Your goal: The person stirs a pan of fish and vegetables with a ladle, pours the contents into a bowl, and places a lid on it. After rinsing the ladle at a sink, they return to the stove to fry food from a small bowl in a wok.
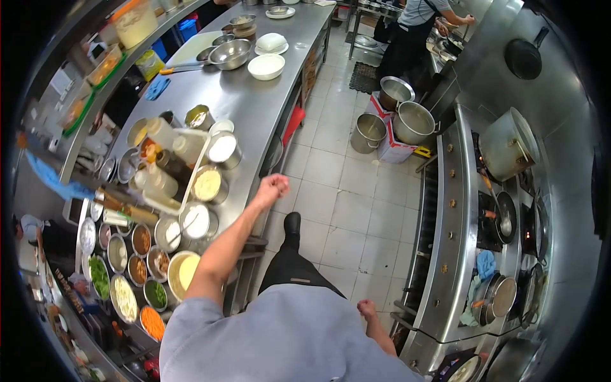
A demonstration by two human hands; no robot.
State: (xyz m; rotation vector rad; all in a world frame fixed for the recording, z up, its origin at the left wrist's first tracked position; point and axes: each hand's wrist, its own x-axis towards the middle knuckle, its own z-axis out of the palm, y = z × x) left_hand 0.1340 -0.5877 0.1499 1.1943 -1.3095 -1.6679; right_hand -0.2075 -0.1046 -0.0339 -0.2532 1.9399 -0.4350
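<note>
My left hand (273, 187) hangs over the aisle beside the steel counter (210, 95), its fingers curled; whether anything is inside them is too small to tell. Low at my right side is my right hand (366, 309), also with fingers curled, near the stove front; its contents are hidden. Nearest to my left hand on the counter are steel containers, one with yellow contents (207, 184) and one with white contents (223, 148). Squeeze bottles (162, 181) stand in a white rack behind them.
Tubs of chopped food, including orange shreds (152, 322), line the counter at lower left. At right, the stove (450, 254) holds a frying pan (506, 216) and a large pot (506, 146). Pots (368, 134) stand on the tiled floor and boxes ahead. A person (417, 38) works farther off.
</note>
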